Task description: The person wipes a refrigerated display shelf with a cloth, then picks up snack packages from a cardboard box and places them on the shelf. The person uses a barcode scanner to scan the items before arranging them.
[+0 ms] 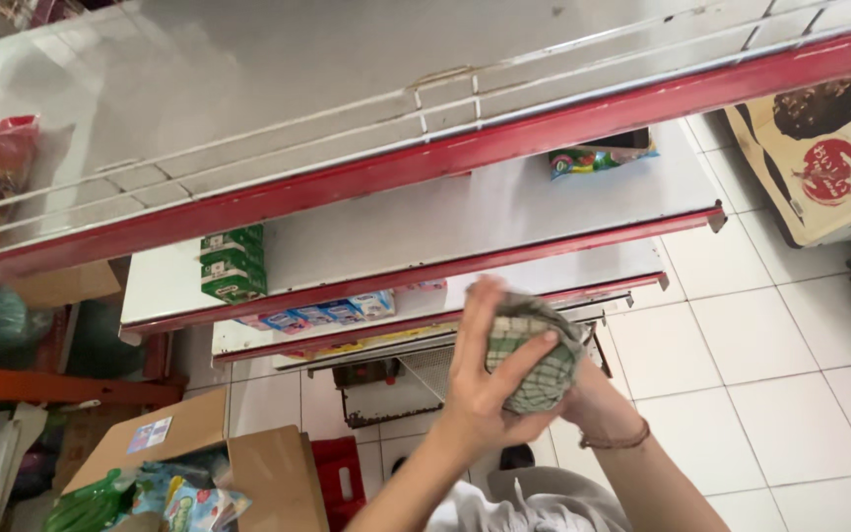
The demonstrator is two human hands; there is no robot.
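Both hands clasp the checked cloth [529, 355] below the red-edged shelf [465, 148], left hand [485, 369] wrapped over it, right hand [578, 394] behind; bunching it into a firm pad likely suits wiping best.

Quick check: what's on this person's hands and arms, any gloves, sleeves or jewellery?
No gloves: both the left hand and the right hand are bare, and both forearms are bare with no sleeves showing. A thin brown bracelet circles the right wrist.

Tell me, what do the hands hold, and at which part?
Both hands hold a bunched green checked cloth: left hand wraps its front, right hand is behind it.
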